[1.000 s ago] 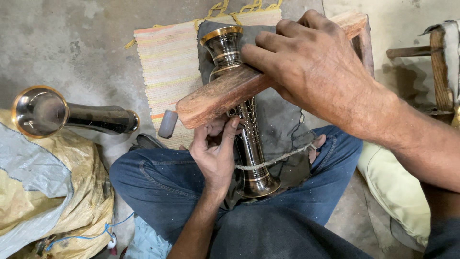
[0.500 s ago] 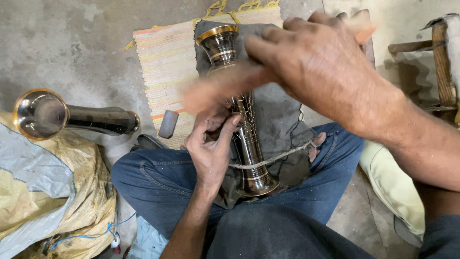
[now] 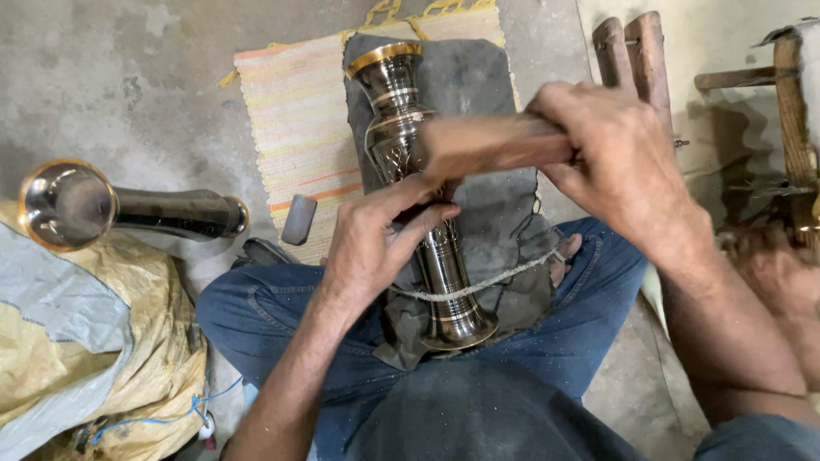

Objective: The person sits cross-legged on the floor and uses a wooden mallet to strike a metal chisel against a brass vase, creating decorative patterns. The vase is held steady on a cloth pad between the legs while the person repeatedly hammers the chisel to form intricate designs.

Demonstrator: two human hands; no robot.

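The left hand (image 3: 371, 248) comes up from below and wraps its fingers (image 3: 418, 205) around the middle of the tall shiny metal vase with gold bands (image 3: 410, 137), thumb on the near side. The right hand (image 3: 619, 158) is just right of the vase, closed tight around a blurred brown wooden block (image 3: 491, 145) (fingers curled over its top). The right forearm runs down to the lower right.
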